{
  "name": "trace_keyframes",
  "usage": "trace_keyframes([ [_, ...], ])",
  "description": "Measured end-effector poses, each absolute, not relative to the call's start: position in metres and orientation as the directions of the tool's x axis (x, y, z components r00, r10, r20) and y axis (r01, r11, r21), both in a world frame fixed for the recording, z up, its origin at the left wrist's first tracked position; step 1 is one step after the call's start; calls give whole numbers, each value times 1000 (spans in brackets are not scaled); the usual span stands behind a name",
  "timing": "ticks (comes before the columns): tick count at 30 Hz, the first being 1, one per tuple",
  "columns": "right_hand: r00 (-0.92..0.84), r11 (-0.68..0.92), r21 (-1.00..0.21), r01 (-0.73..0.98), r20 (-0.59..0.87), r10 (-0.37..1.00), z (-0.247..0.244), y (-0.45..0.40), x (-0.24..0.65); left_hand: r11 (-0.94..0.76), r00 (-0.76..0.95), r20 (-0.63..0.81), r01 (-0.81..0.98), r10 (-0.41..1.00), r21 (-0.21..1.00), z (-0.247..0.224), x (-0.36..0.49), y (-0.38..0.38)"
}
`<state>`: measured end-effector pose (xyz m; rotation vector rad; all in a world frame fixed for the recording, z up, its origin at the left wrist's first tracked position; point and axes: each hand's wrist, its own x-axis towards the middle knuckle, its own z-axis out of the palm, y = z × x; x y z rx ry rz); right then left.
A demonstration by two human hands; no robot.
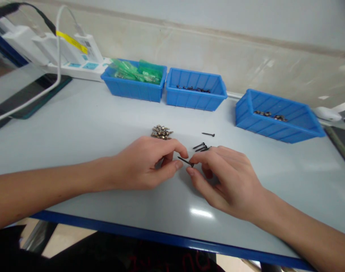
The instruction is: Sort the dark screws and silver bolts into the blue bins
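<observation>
A black screw (184,161) is pinched at its head end between the thumb and index finger of my right hand (229,177). Its pointed end faces left, toward my left hand (149,162). The left thumb and index finger are apart around that tip and do not appear to grip it. Several black screws (200,147) lie just beyond my right fingers, partly covered by them. A single black screw (208,134) lies farther back. Behind my left hand is a small pile of brass-coloured screws (161,132).
Along the wall stand a blue bin (132,89) with green plastic bags, a blue bin (192,100) with dark screws, and a blue bin (277,126) with shiny metal pieces. A power strip (84,71), white cable (59,49) and dark phone-like device (33,94) occupy the left.
</observation>
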<state>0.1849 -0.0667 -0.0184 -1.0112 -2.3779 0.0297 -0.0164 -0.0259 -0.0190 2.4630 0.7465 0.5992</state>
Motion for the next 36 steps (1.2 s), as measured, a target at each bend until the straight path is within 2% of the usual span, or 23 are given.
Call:
trace_keyframes([
  [7,-561,707,-221,672,472,680,-19,-67,186,-710,736,261,398,625,581,-18,-15,-26],
  [16,-550,704,-284,651,464,695,-20,-66,185,-704,710,296,384,638,597,-20,-15,-27],
  [20,-532,713,-272,646,509,677,-20,-63,185,-678,704,273,390,656,623,-19,-16,-27],
  [23,-491,705,-217,675,580,650,-11,-61,191,-699,708,304,365,638,616,-17,-18,-28],
  [27,-320,603,-159,782,729,606,9,-62,201,-783,728,396,308,560,541,-17,-21,-29],
  [30,-179,508,-108,855,857,483,22,-60,207,-822,752,433,248,497,513,-19,-21,-30],
  [33,-130,402,-48,915,905,404,30,-42,209,-851,786,450,175,424,496,-22,-20,-30],
  [35,-158,327,-16,945,852,500,32,-22,210,-859,793,449,173,412,482,-25,-20,-30],
  [36,-178,278,3,961,774,608,33,-13,211,-858,794,441,187,418,478,-27,-21,-30],
])
